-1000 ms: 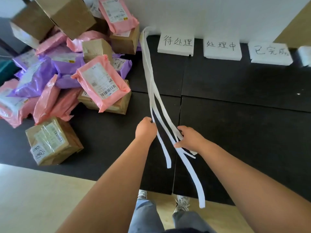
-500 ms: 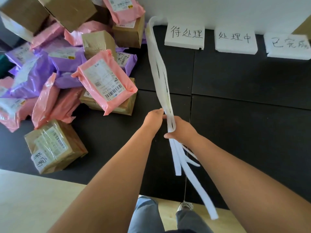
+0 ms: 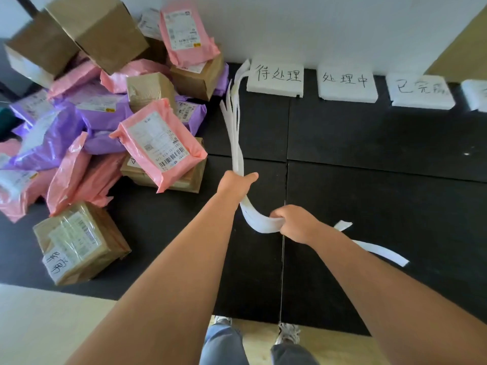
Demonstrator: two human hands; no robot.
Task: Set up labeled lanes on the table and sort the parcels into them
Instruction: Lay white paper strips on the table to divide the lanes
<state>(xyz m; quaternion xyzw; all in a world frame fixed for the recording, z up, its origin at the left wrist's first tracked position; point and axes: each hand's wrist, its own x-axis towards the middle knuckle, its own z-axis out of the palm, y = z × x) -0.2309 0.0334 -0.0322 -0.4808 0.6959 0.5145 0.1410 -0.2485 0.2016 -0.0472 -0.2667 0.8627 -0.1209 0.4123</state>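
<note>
A bundle of long white strips (image 3: pixel 235 133) runs from the back wall toward me over the black table (image 3: pixel 369 196). My left hand (image 3: pixel 235 184) grips the bundle at mid-length. My right hand (image 3: pixel 296 223) grips the same strips lower down, bending them to the right, and their loose ends (image 3: pixel 379 252) trail out past my right wrist. Three white foam labels with handwritten characters (image 3: pixel 276 77) (image 3: pixel 346 84) (image 3: pixel 420 92) stand along the wall. A heap of parcels fills the left: pink mailers (image 3: pixel 158 143), purple mailers (image 3: pixel 79 119) and brown boxes (image 3: pixel 76 242).
A fourth white foam block (image 3: pixel 477 94) shows at the right edge by the wall. Seams (image 3: pixel 286 159) divide the black table into panels. Pale wooden floor (image 3: pixel 39 325) lies in front of the table, with my shoes (image 3: pixel 288 333) at its near edge.
My hands have gathered the spread strips into one bundle. My left hand moved up along it, and my right hand pulled the lower part down and to the right, swinging the loose ends rightward.
</note>
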